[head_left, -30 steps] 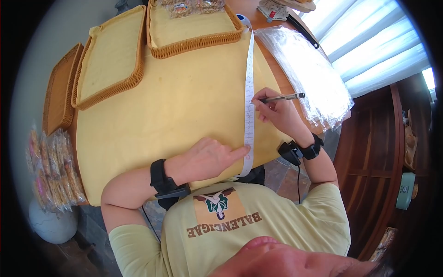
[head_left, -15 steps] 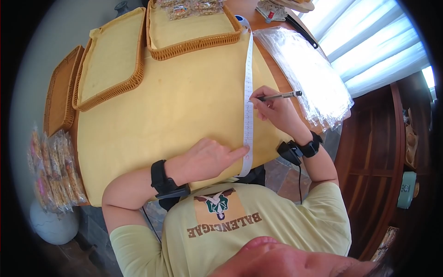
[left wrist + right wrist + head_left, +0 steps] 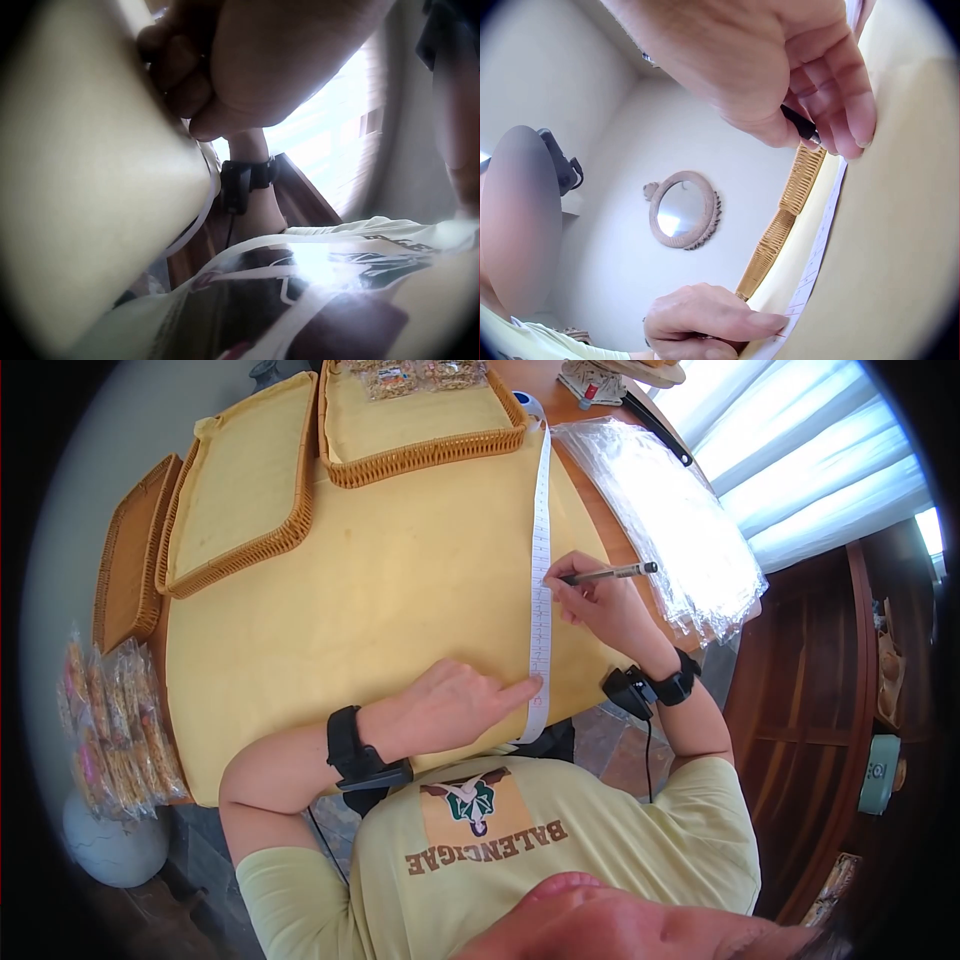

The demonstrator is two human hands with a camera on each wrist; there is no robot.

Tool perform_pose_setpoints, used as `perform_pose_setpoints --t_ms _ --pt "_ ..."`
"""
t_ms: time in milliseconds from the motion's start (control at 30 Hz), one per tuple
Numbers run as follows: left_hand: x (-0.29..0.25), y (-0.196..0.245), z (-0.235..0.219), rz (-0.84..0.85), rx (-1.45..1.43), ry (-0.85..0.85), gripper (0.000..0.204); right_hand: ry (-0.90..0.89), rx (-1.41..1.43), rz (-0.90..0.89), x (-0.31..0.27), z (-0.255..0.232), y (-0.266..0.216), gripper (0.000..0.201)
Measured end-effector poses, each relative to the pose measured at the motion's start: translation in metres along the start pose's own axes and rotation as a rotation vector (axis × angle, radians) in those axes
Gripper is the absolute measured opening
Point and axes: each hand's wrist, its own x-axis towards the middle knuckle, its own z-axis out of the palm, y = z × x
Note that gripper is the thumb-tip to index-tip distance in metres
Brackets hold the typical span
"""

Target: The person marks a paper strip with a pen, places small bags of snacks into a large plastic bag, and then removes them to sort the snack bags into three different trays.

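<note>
A white measuring tape (image 3: pixel 540 530) lies stretched over a pale yellow sheet (image 3: pixel 350 590), running from its blue-and-white case at the far end to the near edge. My left hand (image 3: pixel 450 705) rests on the sheet, and its outstretched index finger presses the tape near that edge. My right hand (image 3: pixel 600 605) pinches a black-capped pen (image 3: pixel 625 571) further up, beside the tape. In the right wrist view the pen's tip (image 3: pixel 814 138) is partly hidden among my fingers, close over the sheet. The left wrist view shows my left hand (image 3: pixel 255 67) dark and close.
Wicker baskets, including a lined one (image 3: pixel 240 480) and one with packaged snacks (image 3: pixel 420 455), stand along the far and left sides. Several more snack packs (image 3: pixel 120 730) sit at the left edge. Clear plastic bags (image 3: pixel 665 520) and a black-handled object (image 3: pixel 655 425) lie at right.
</note>
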Motion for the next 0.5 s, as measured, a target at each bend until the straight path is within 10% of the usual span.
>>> perform_pose_setpoints --t_ms 500 --pt "0.003 0.001 -0.008 -0.011 -0.044 0.009 0.038 0.078 0.162 -0.008 -0.009 -0.016 -0.011 0.011"
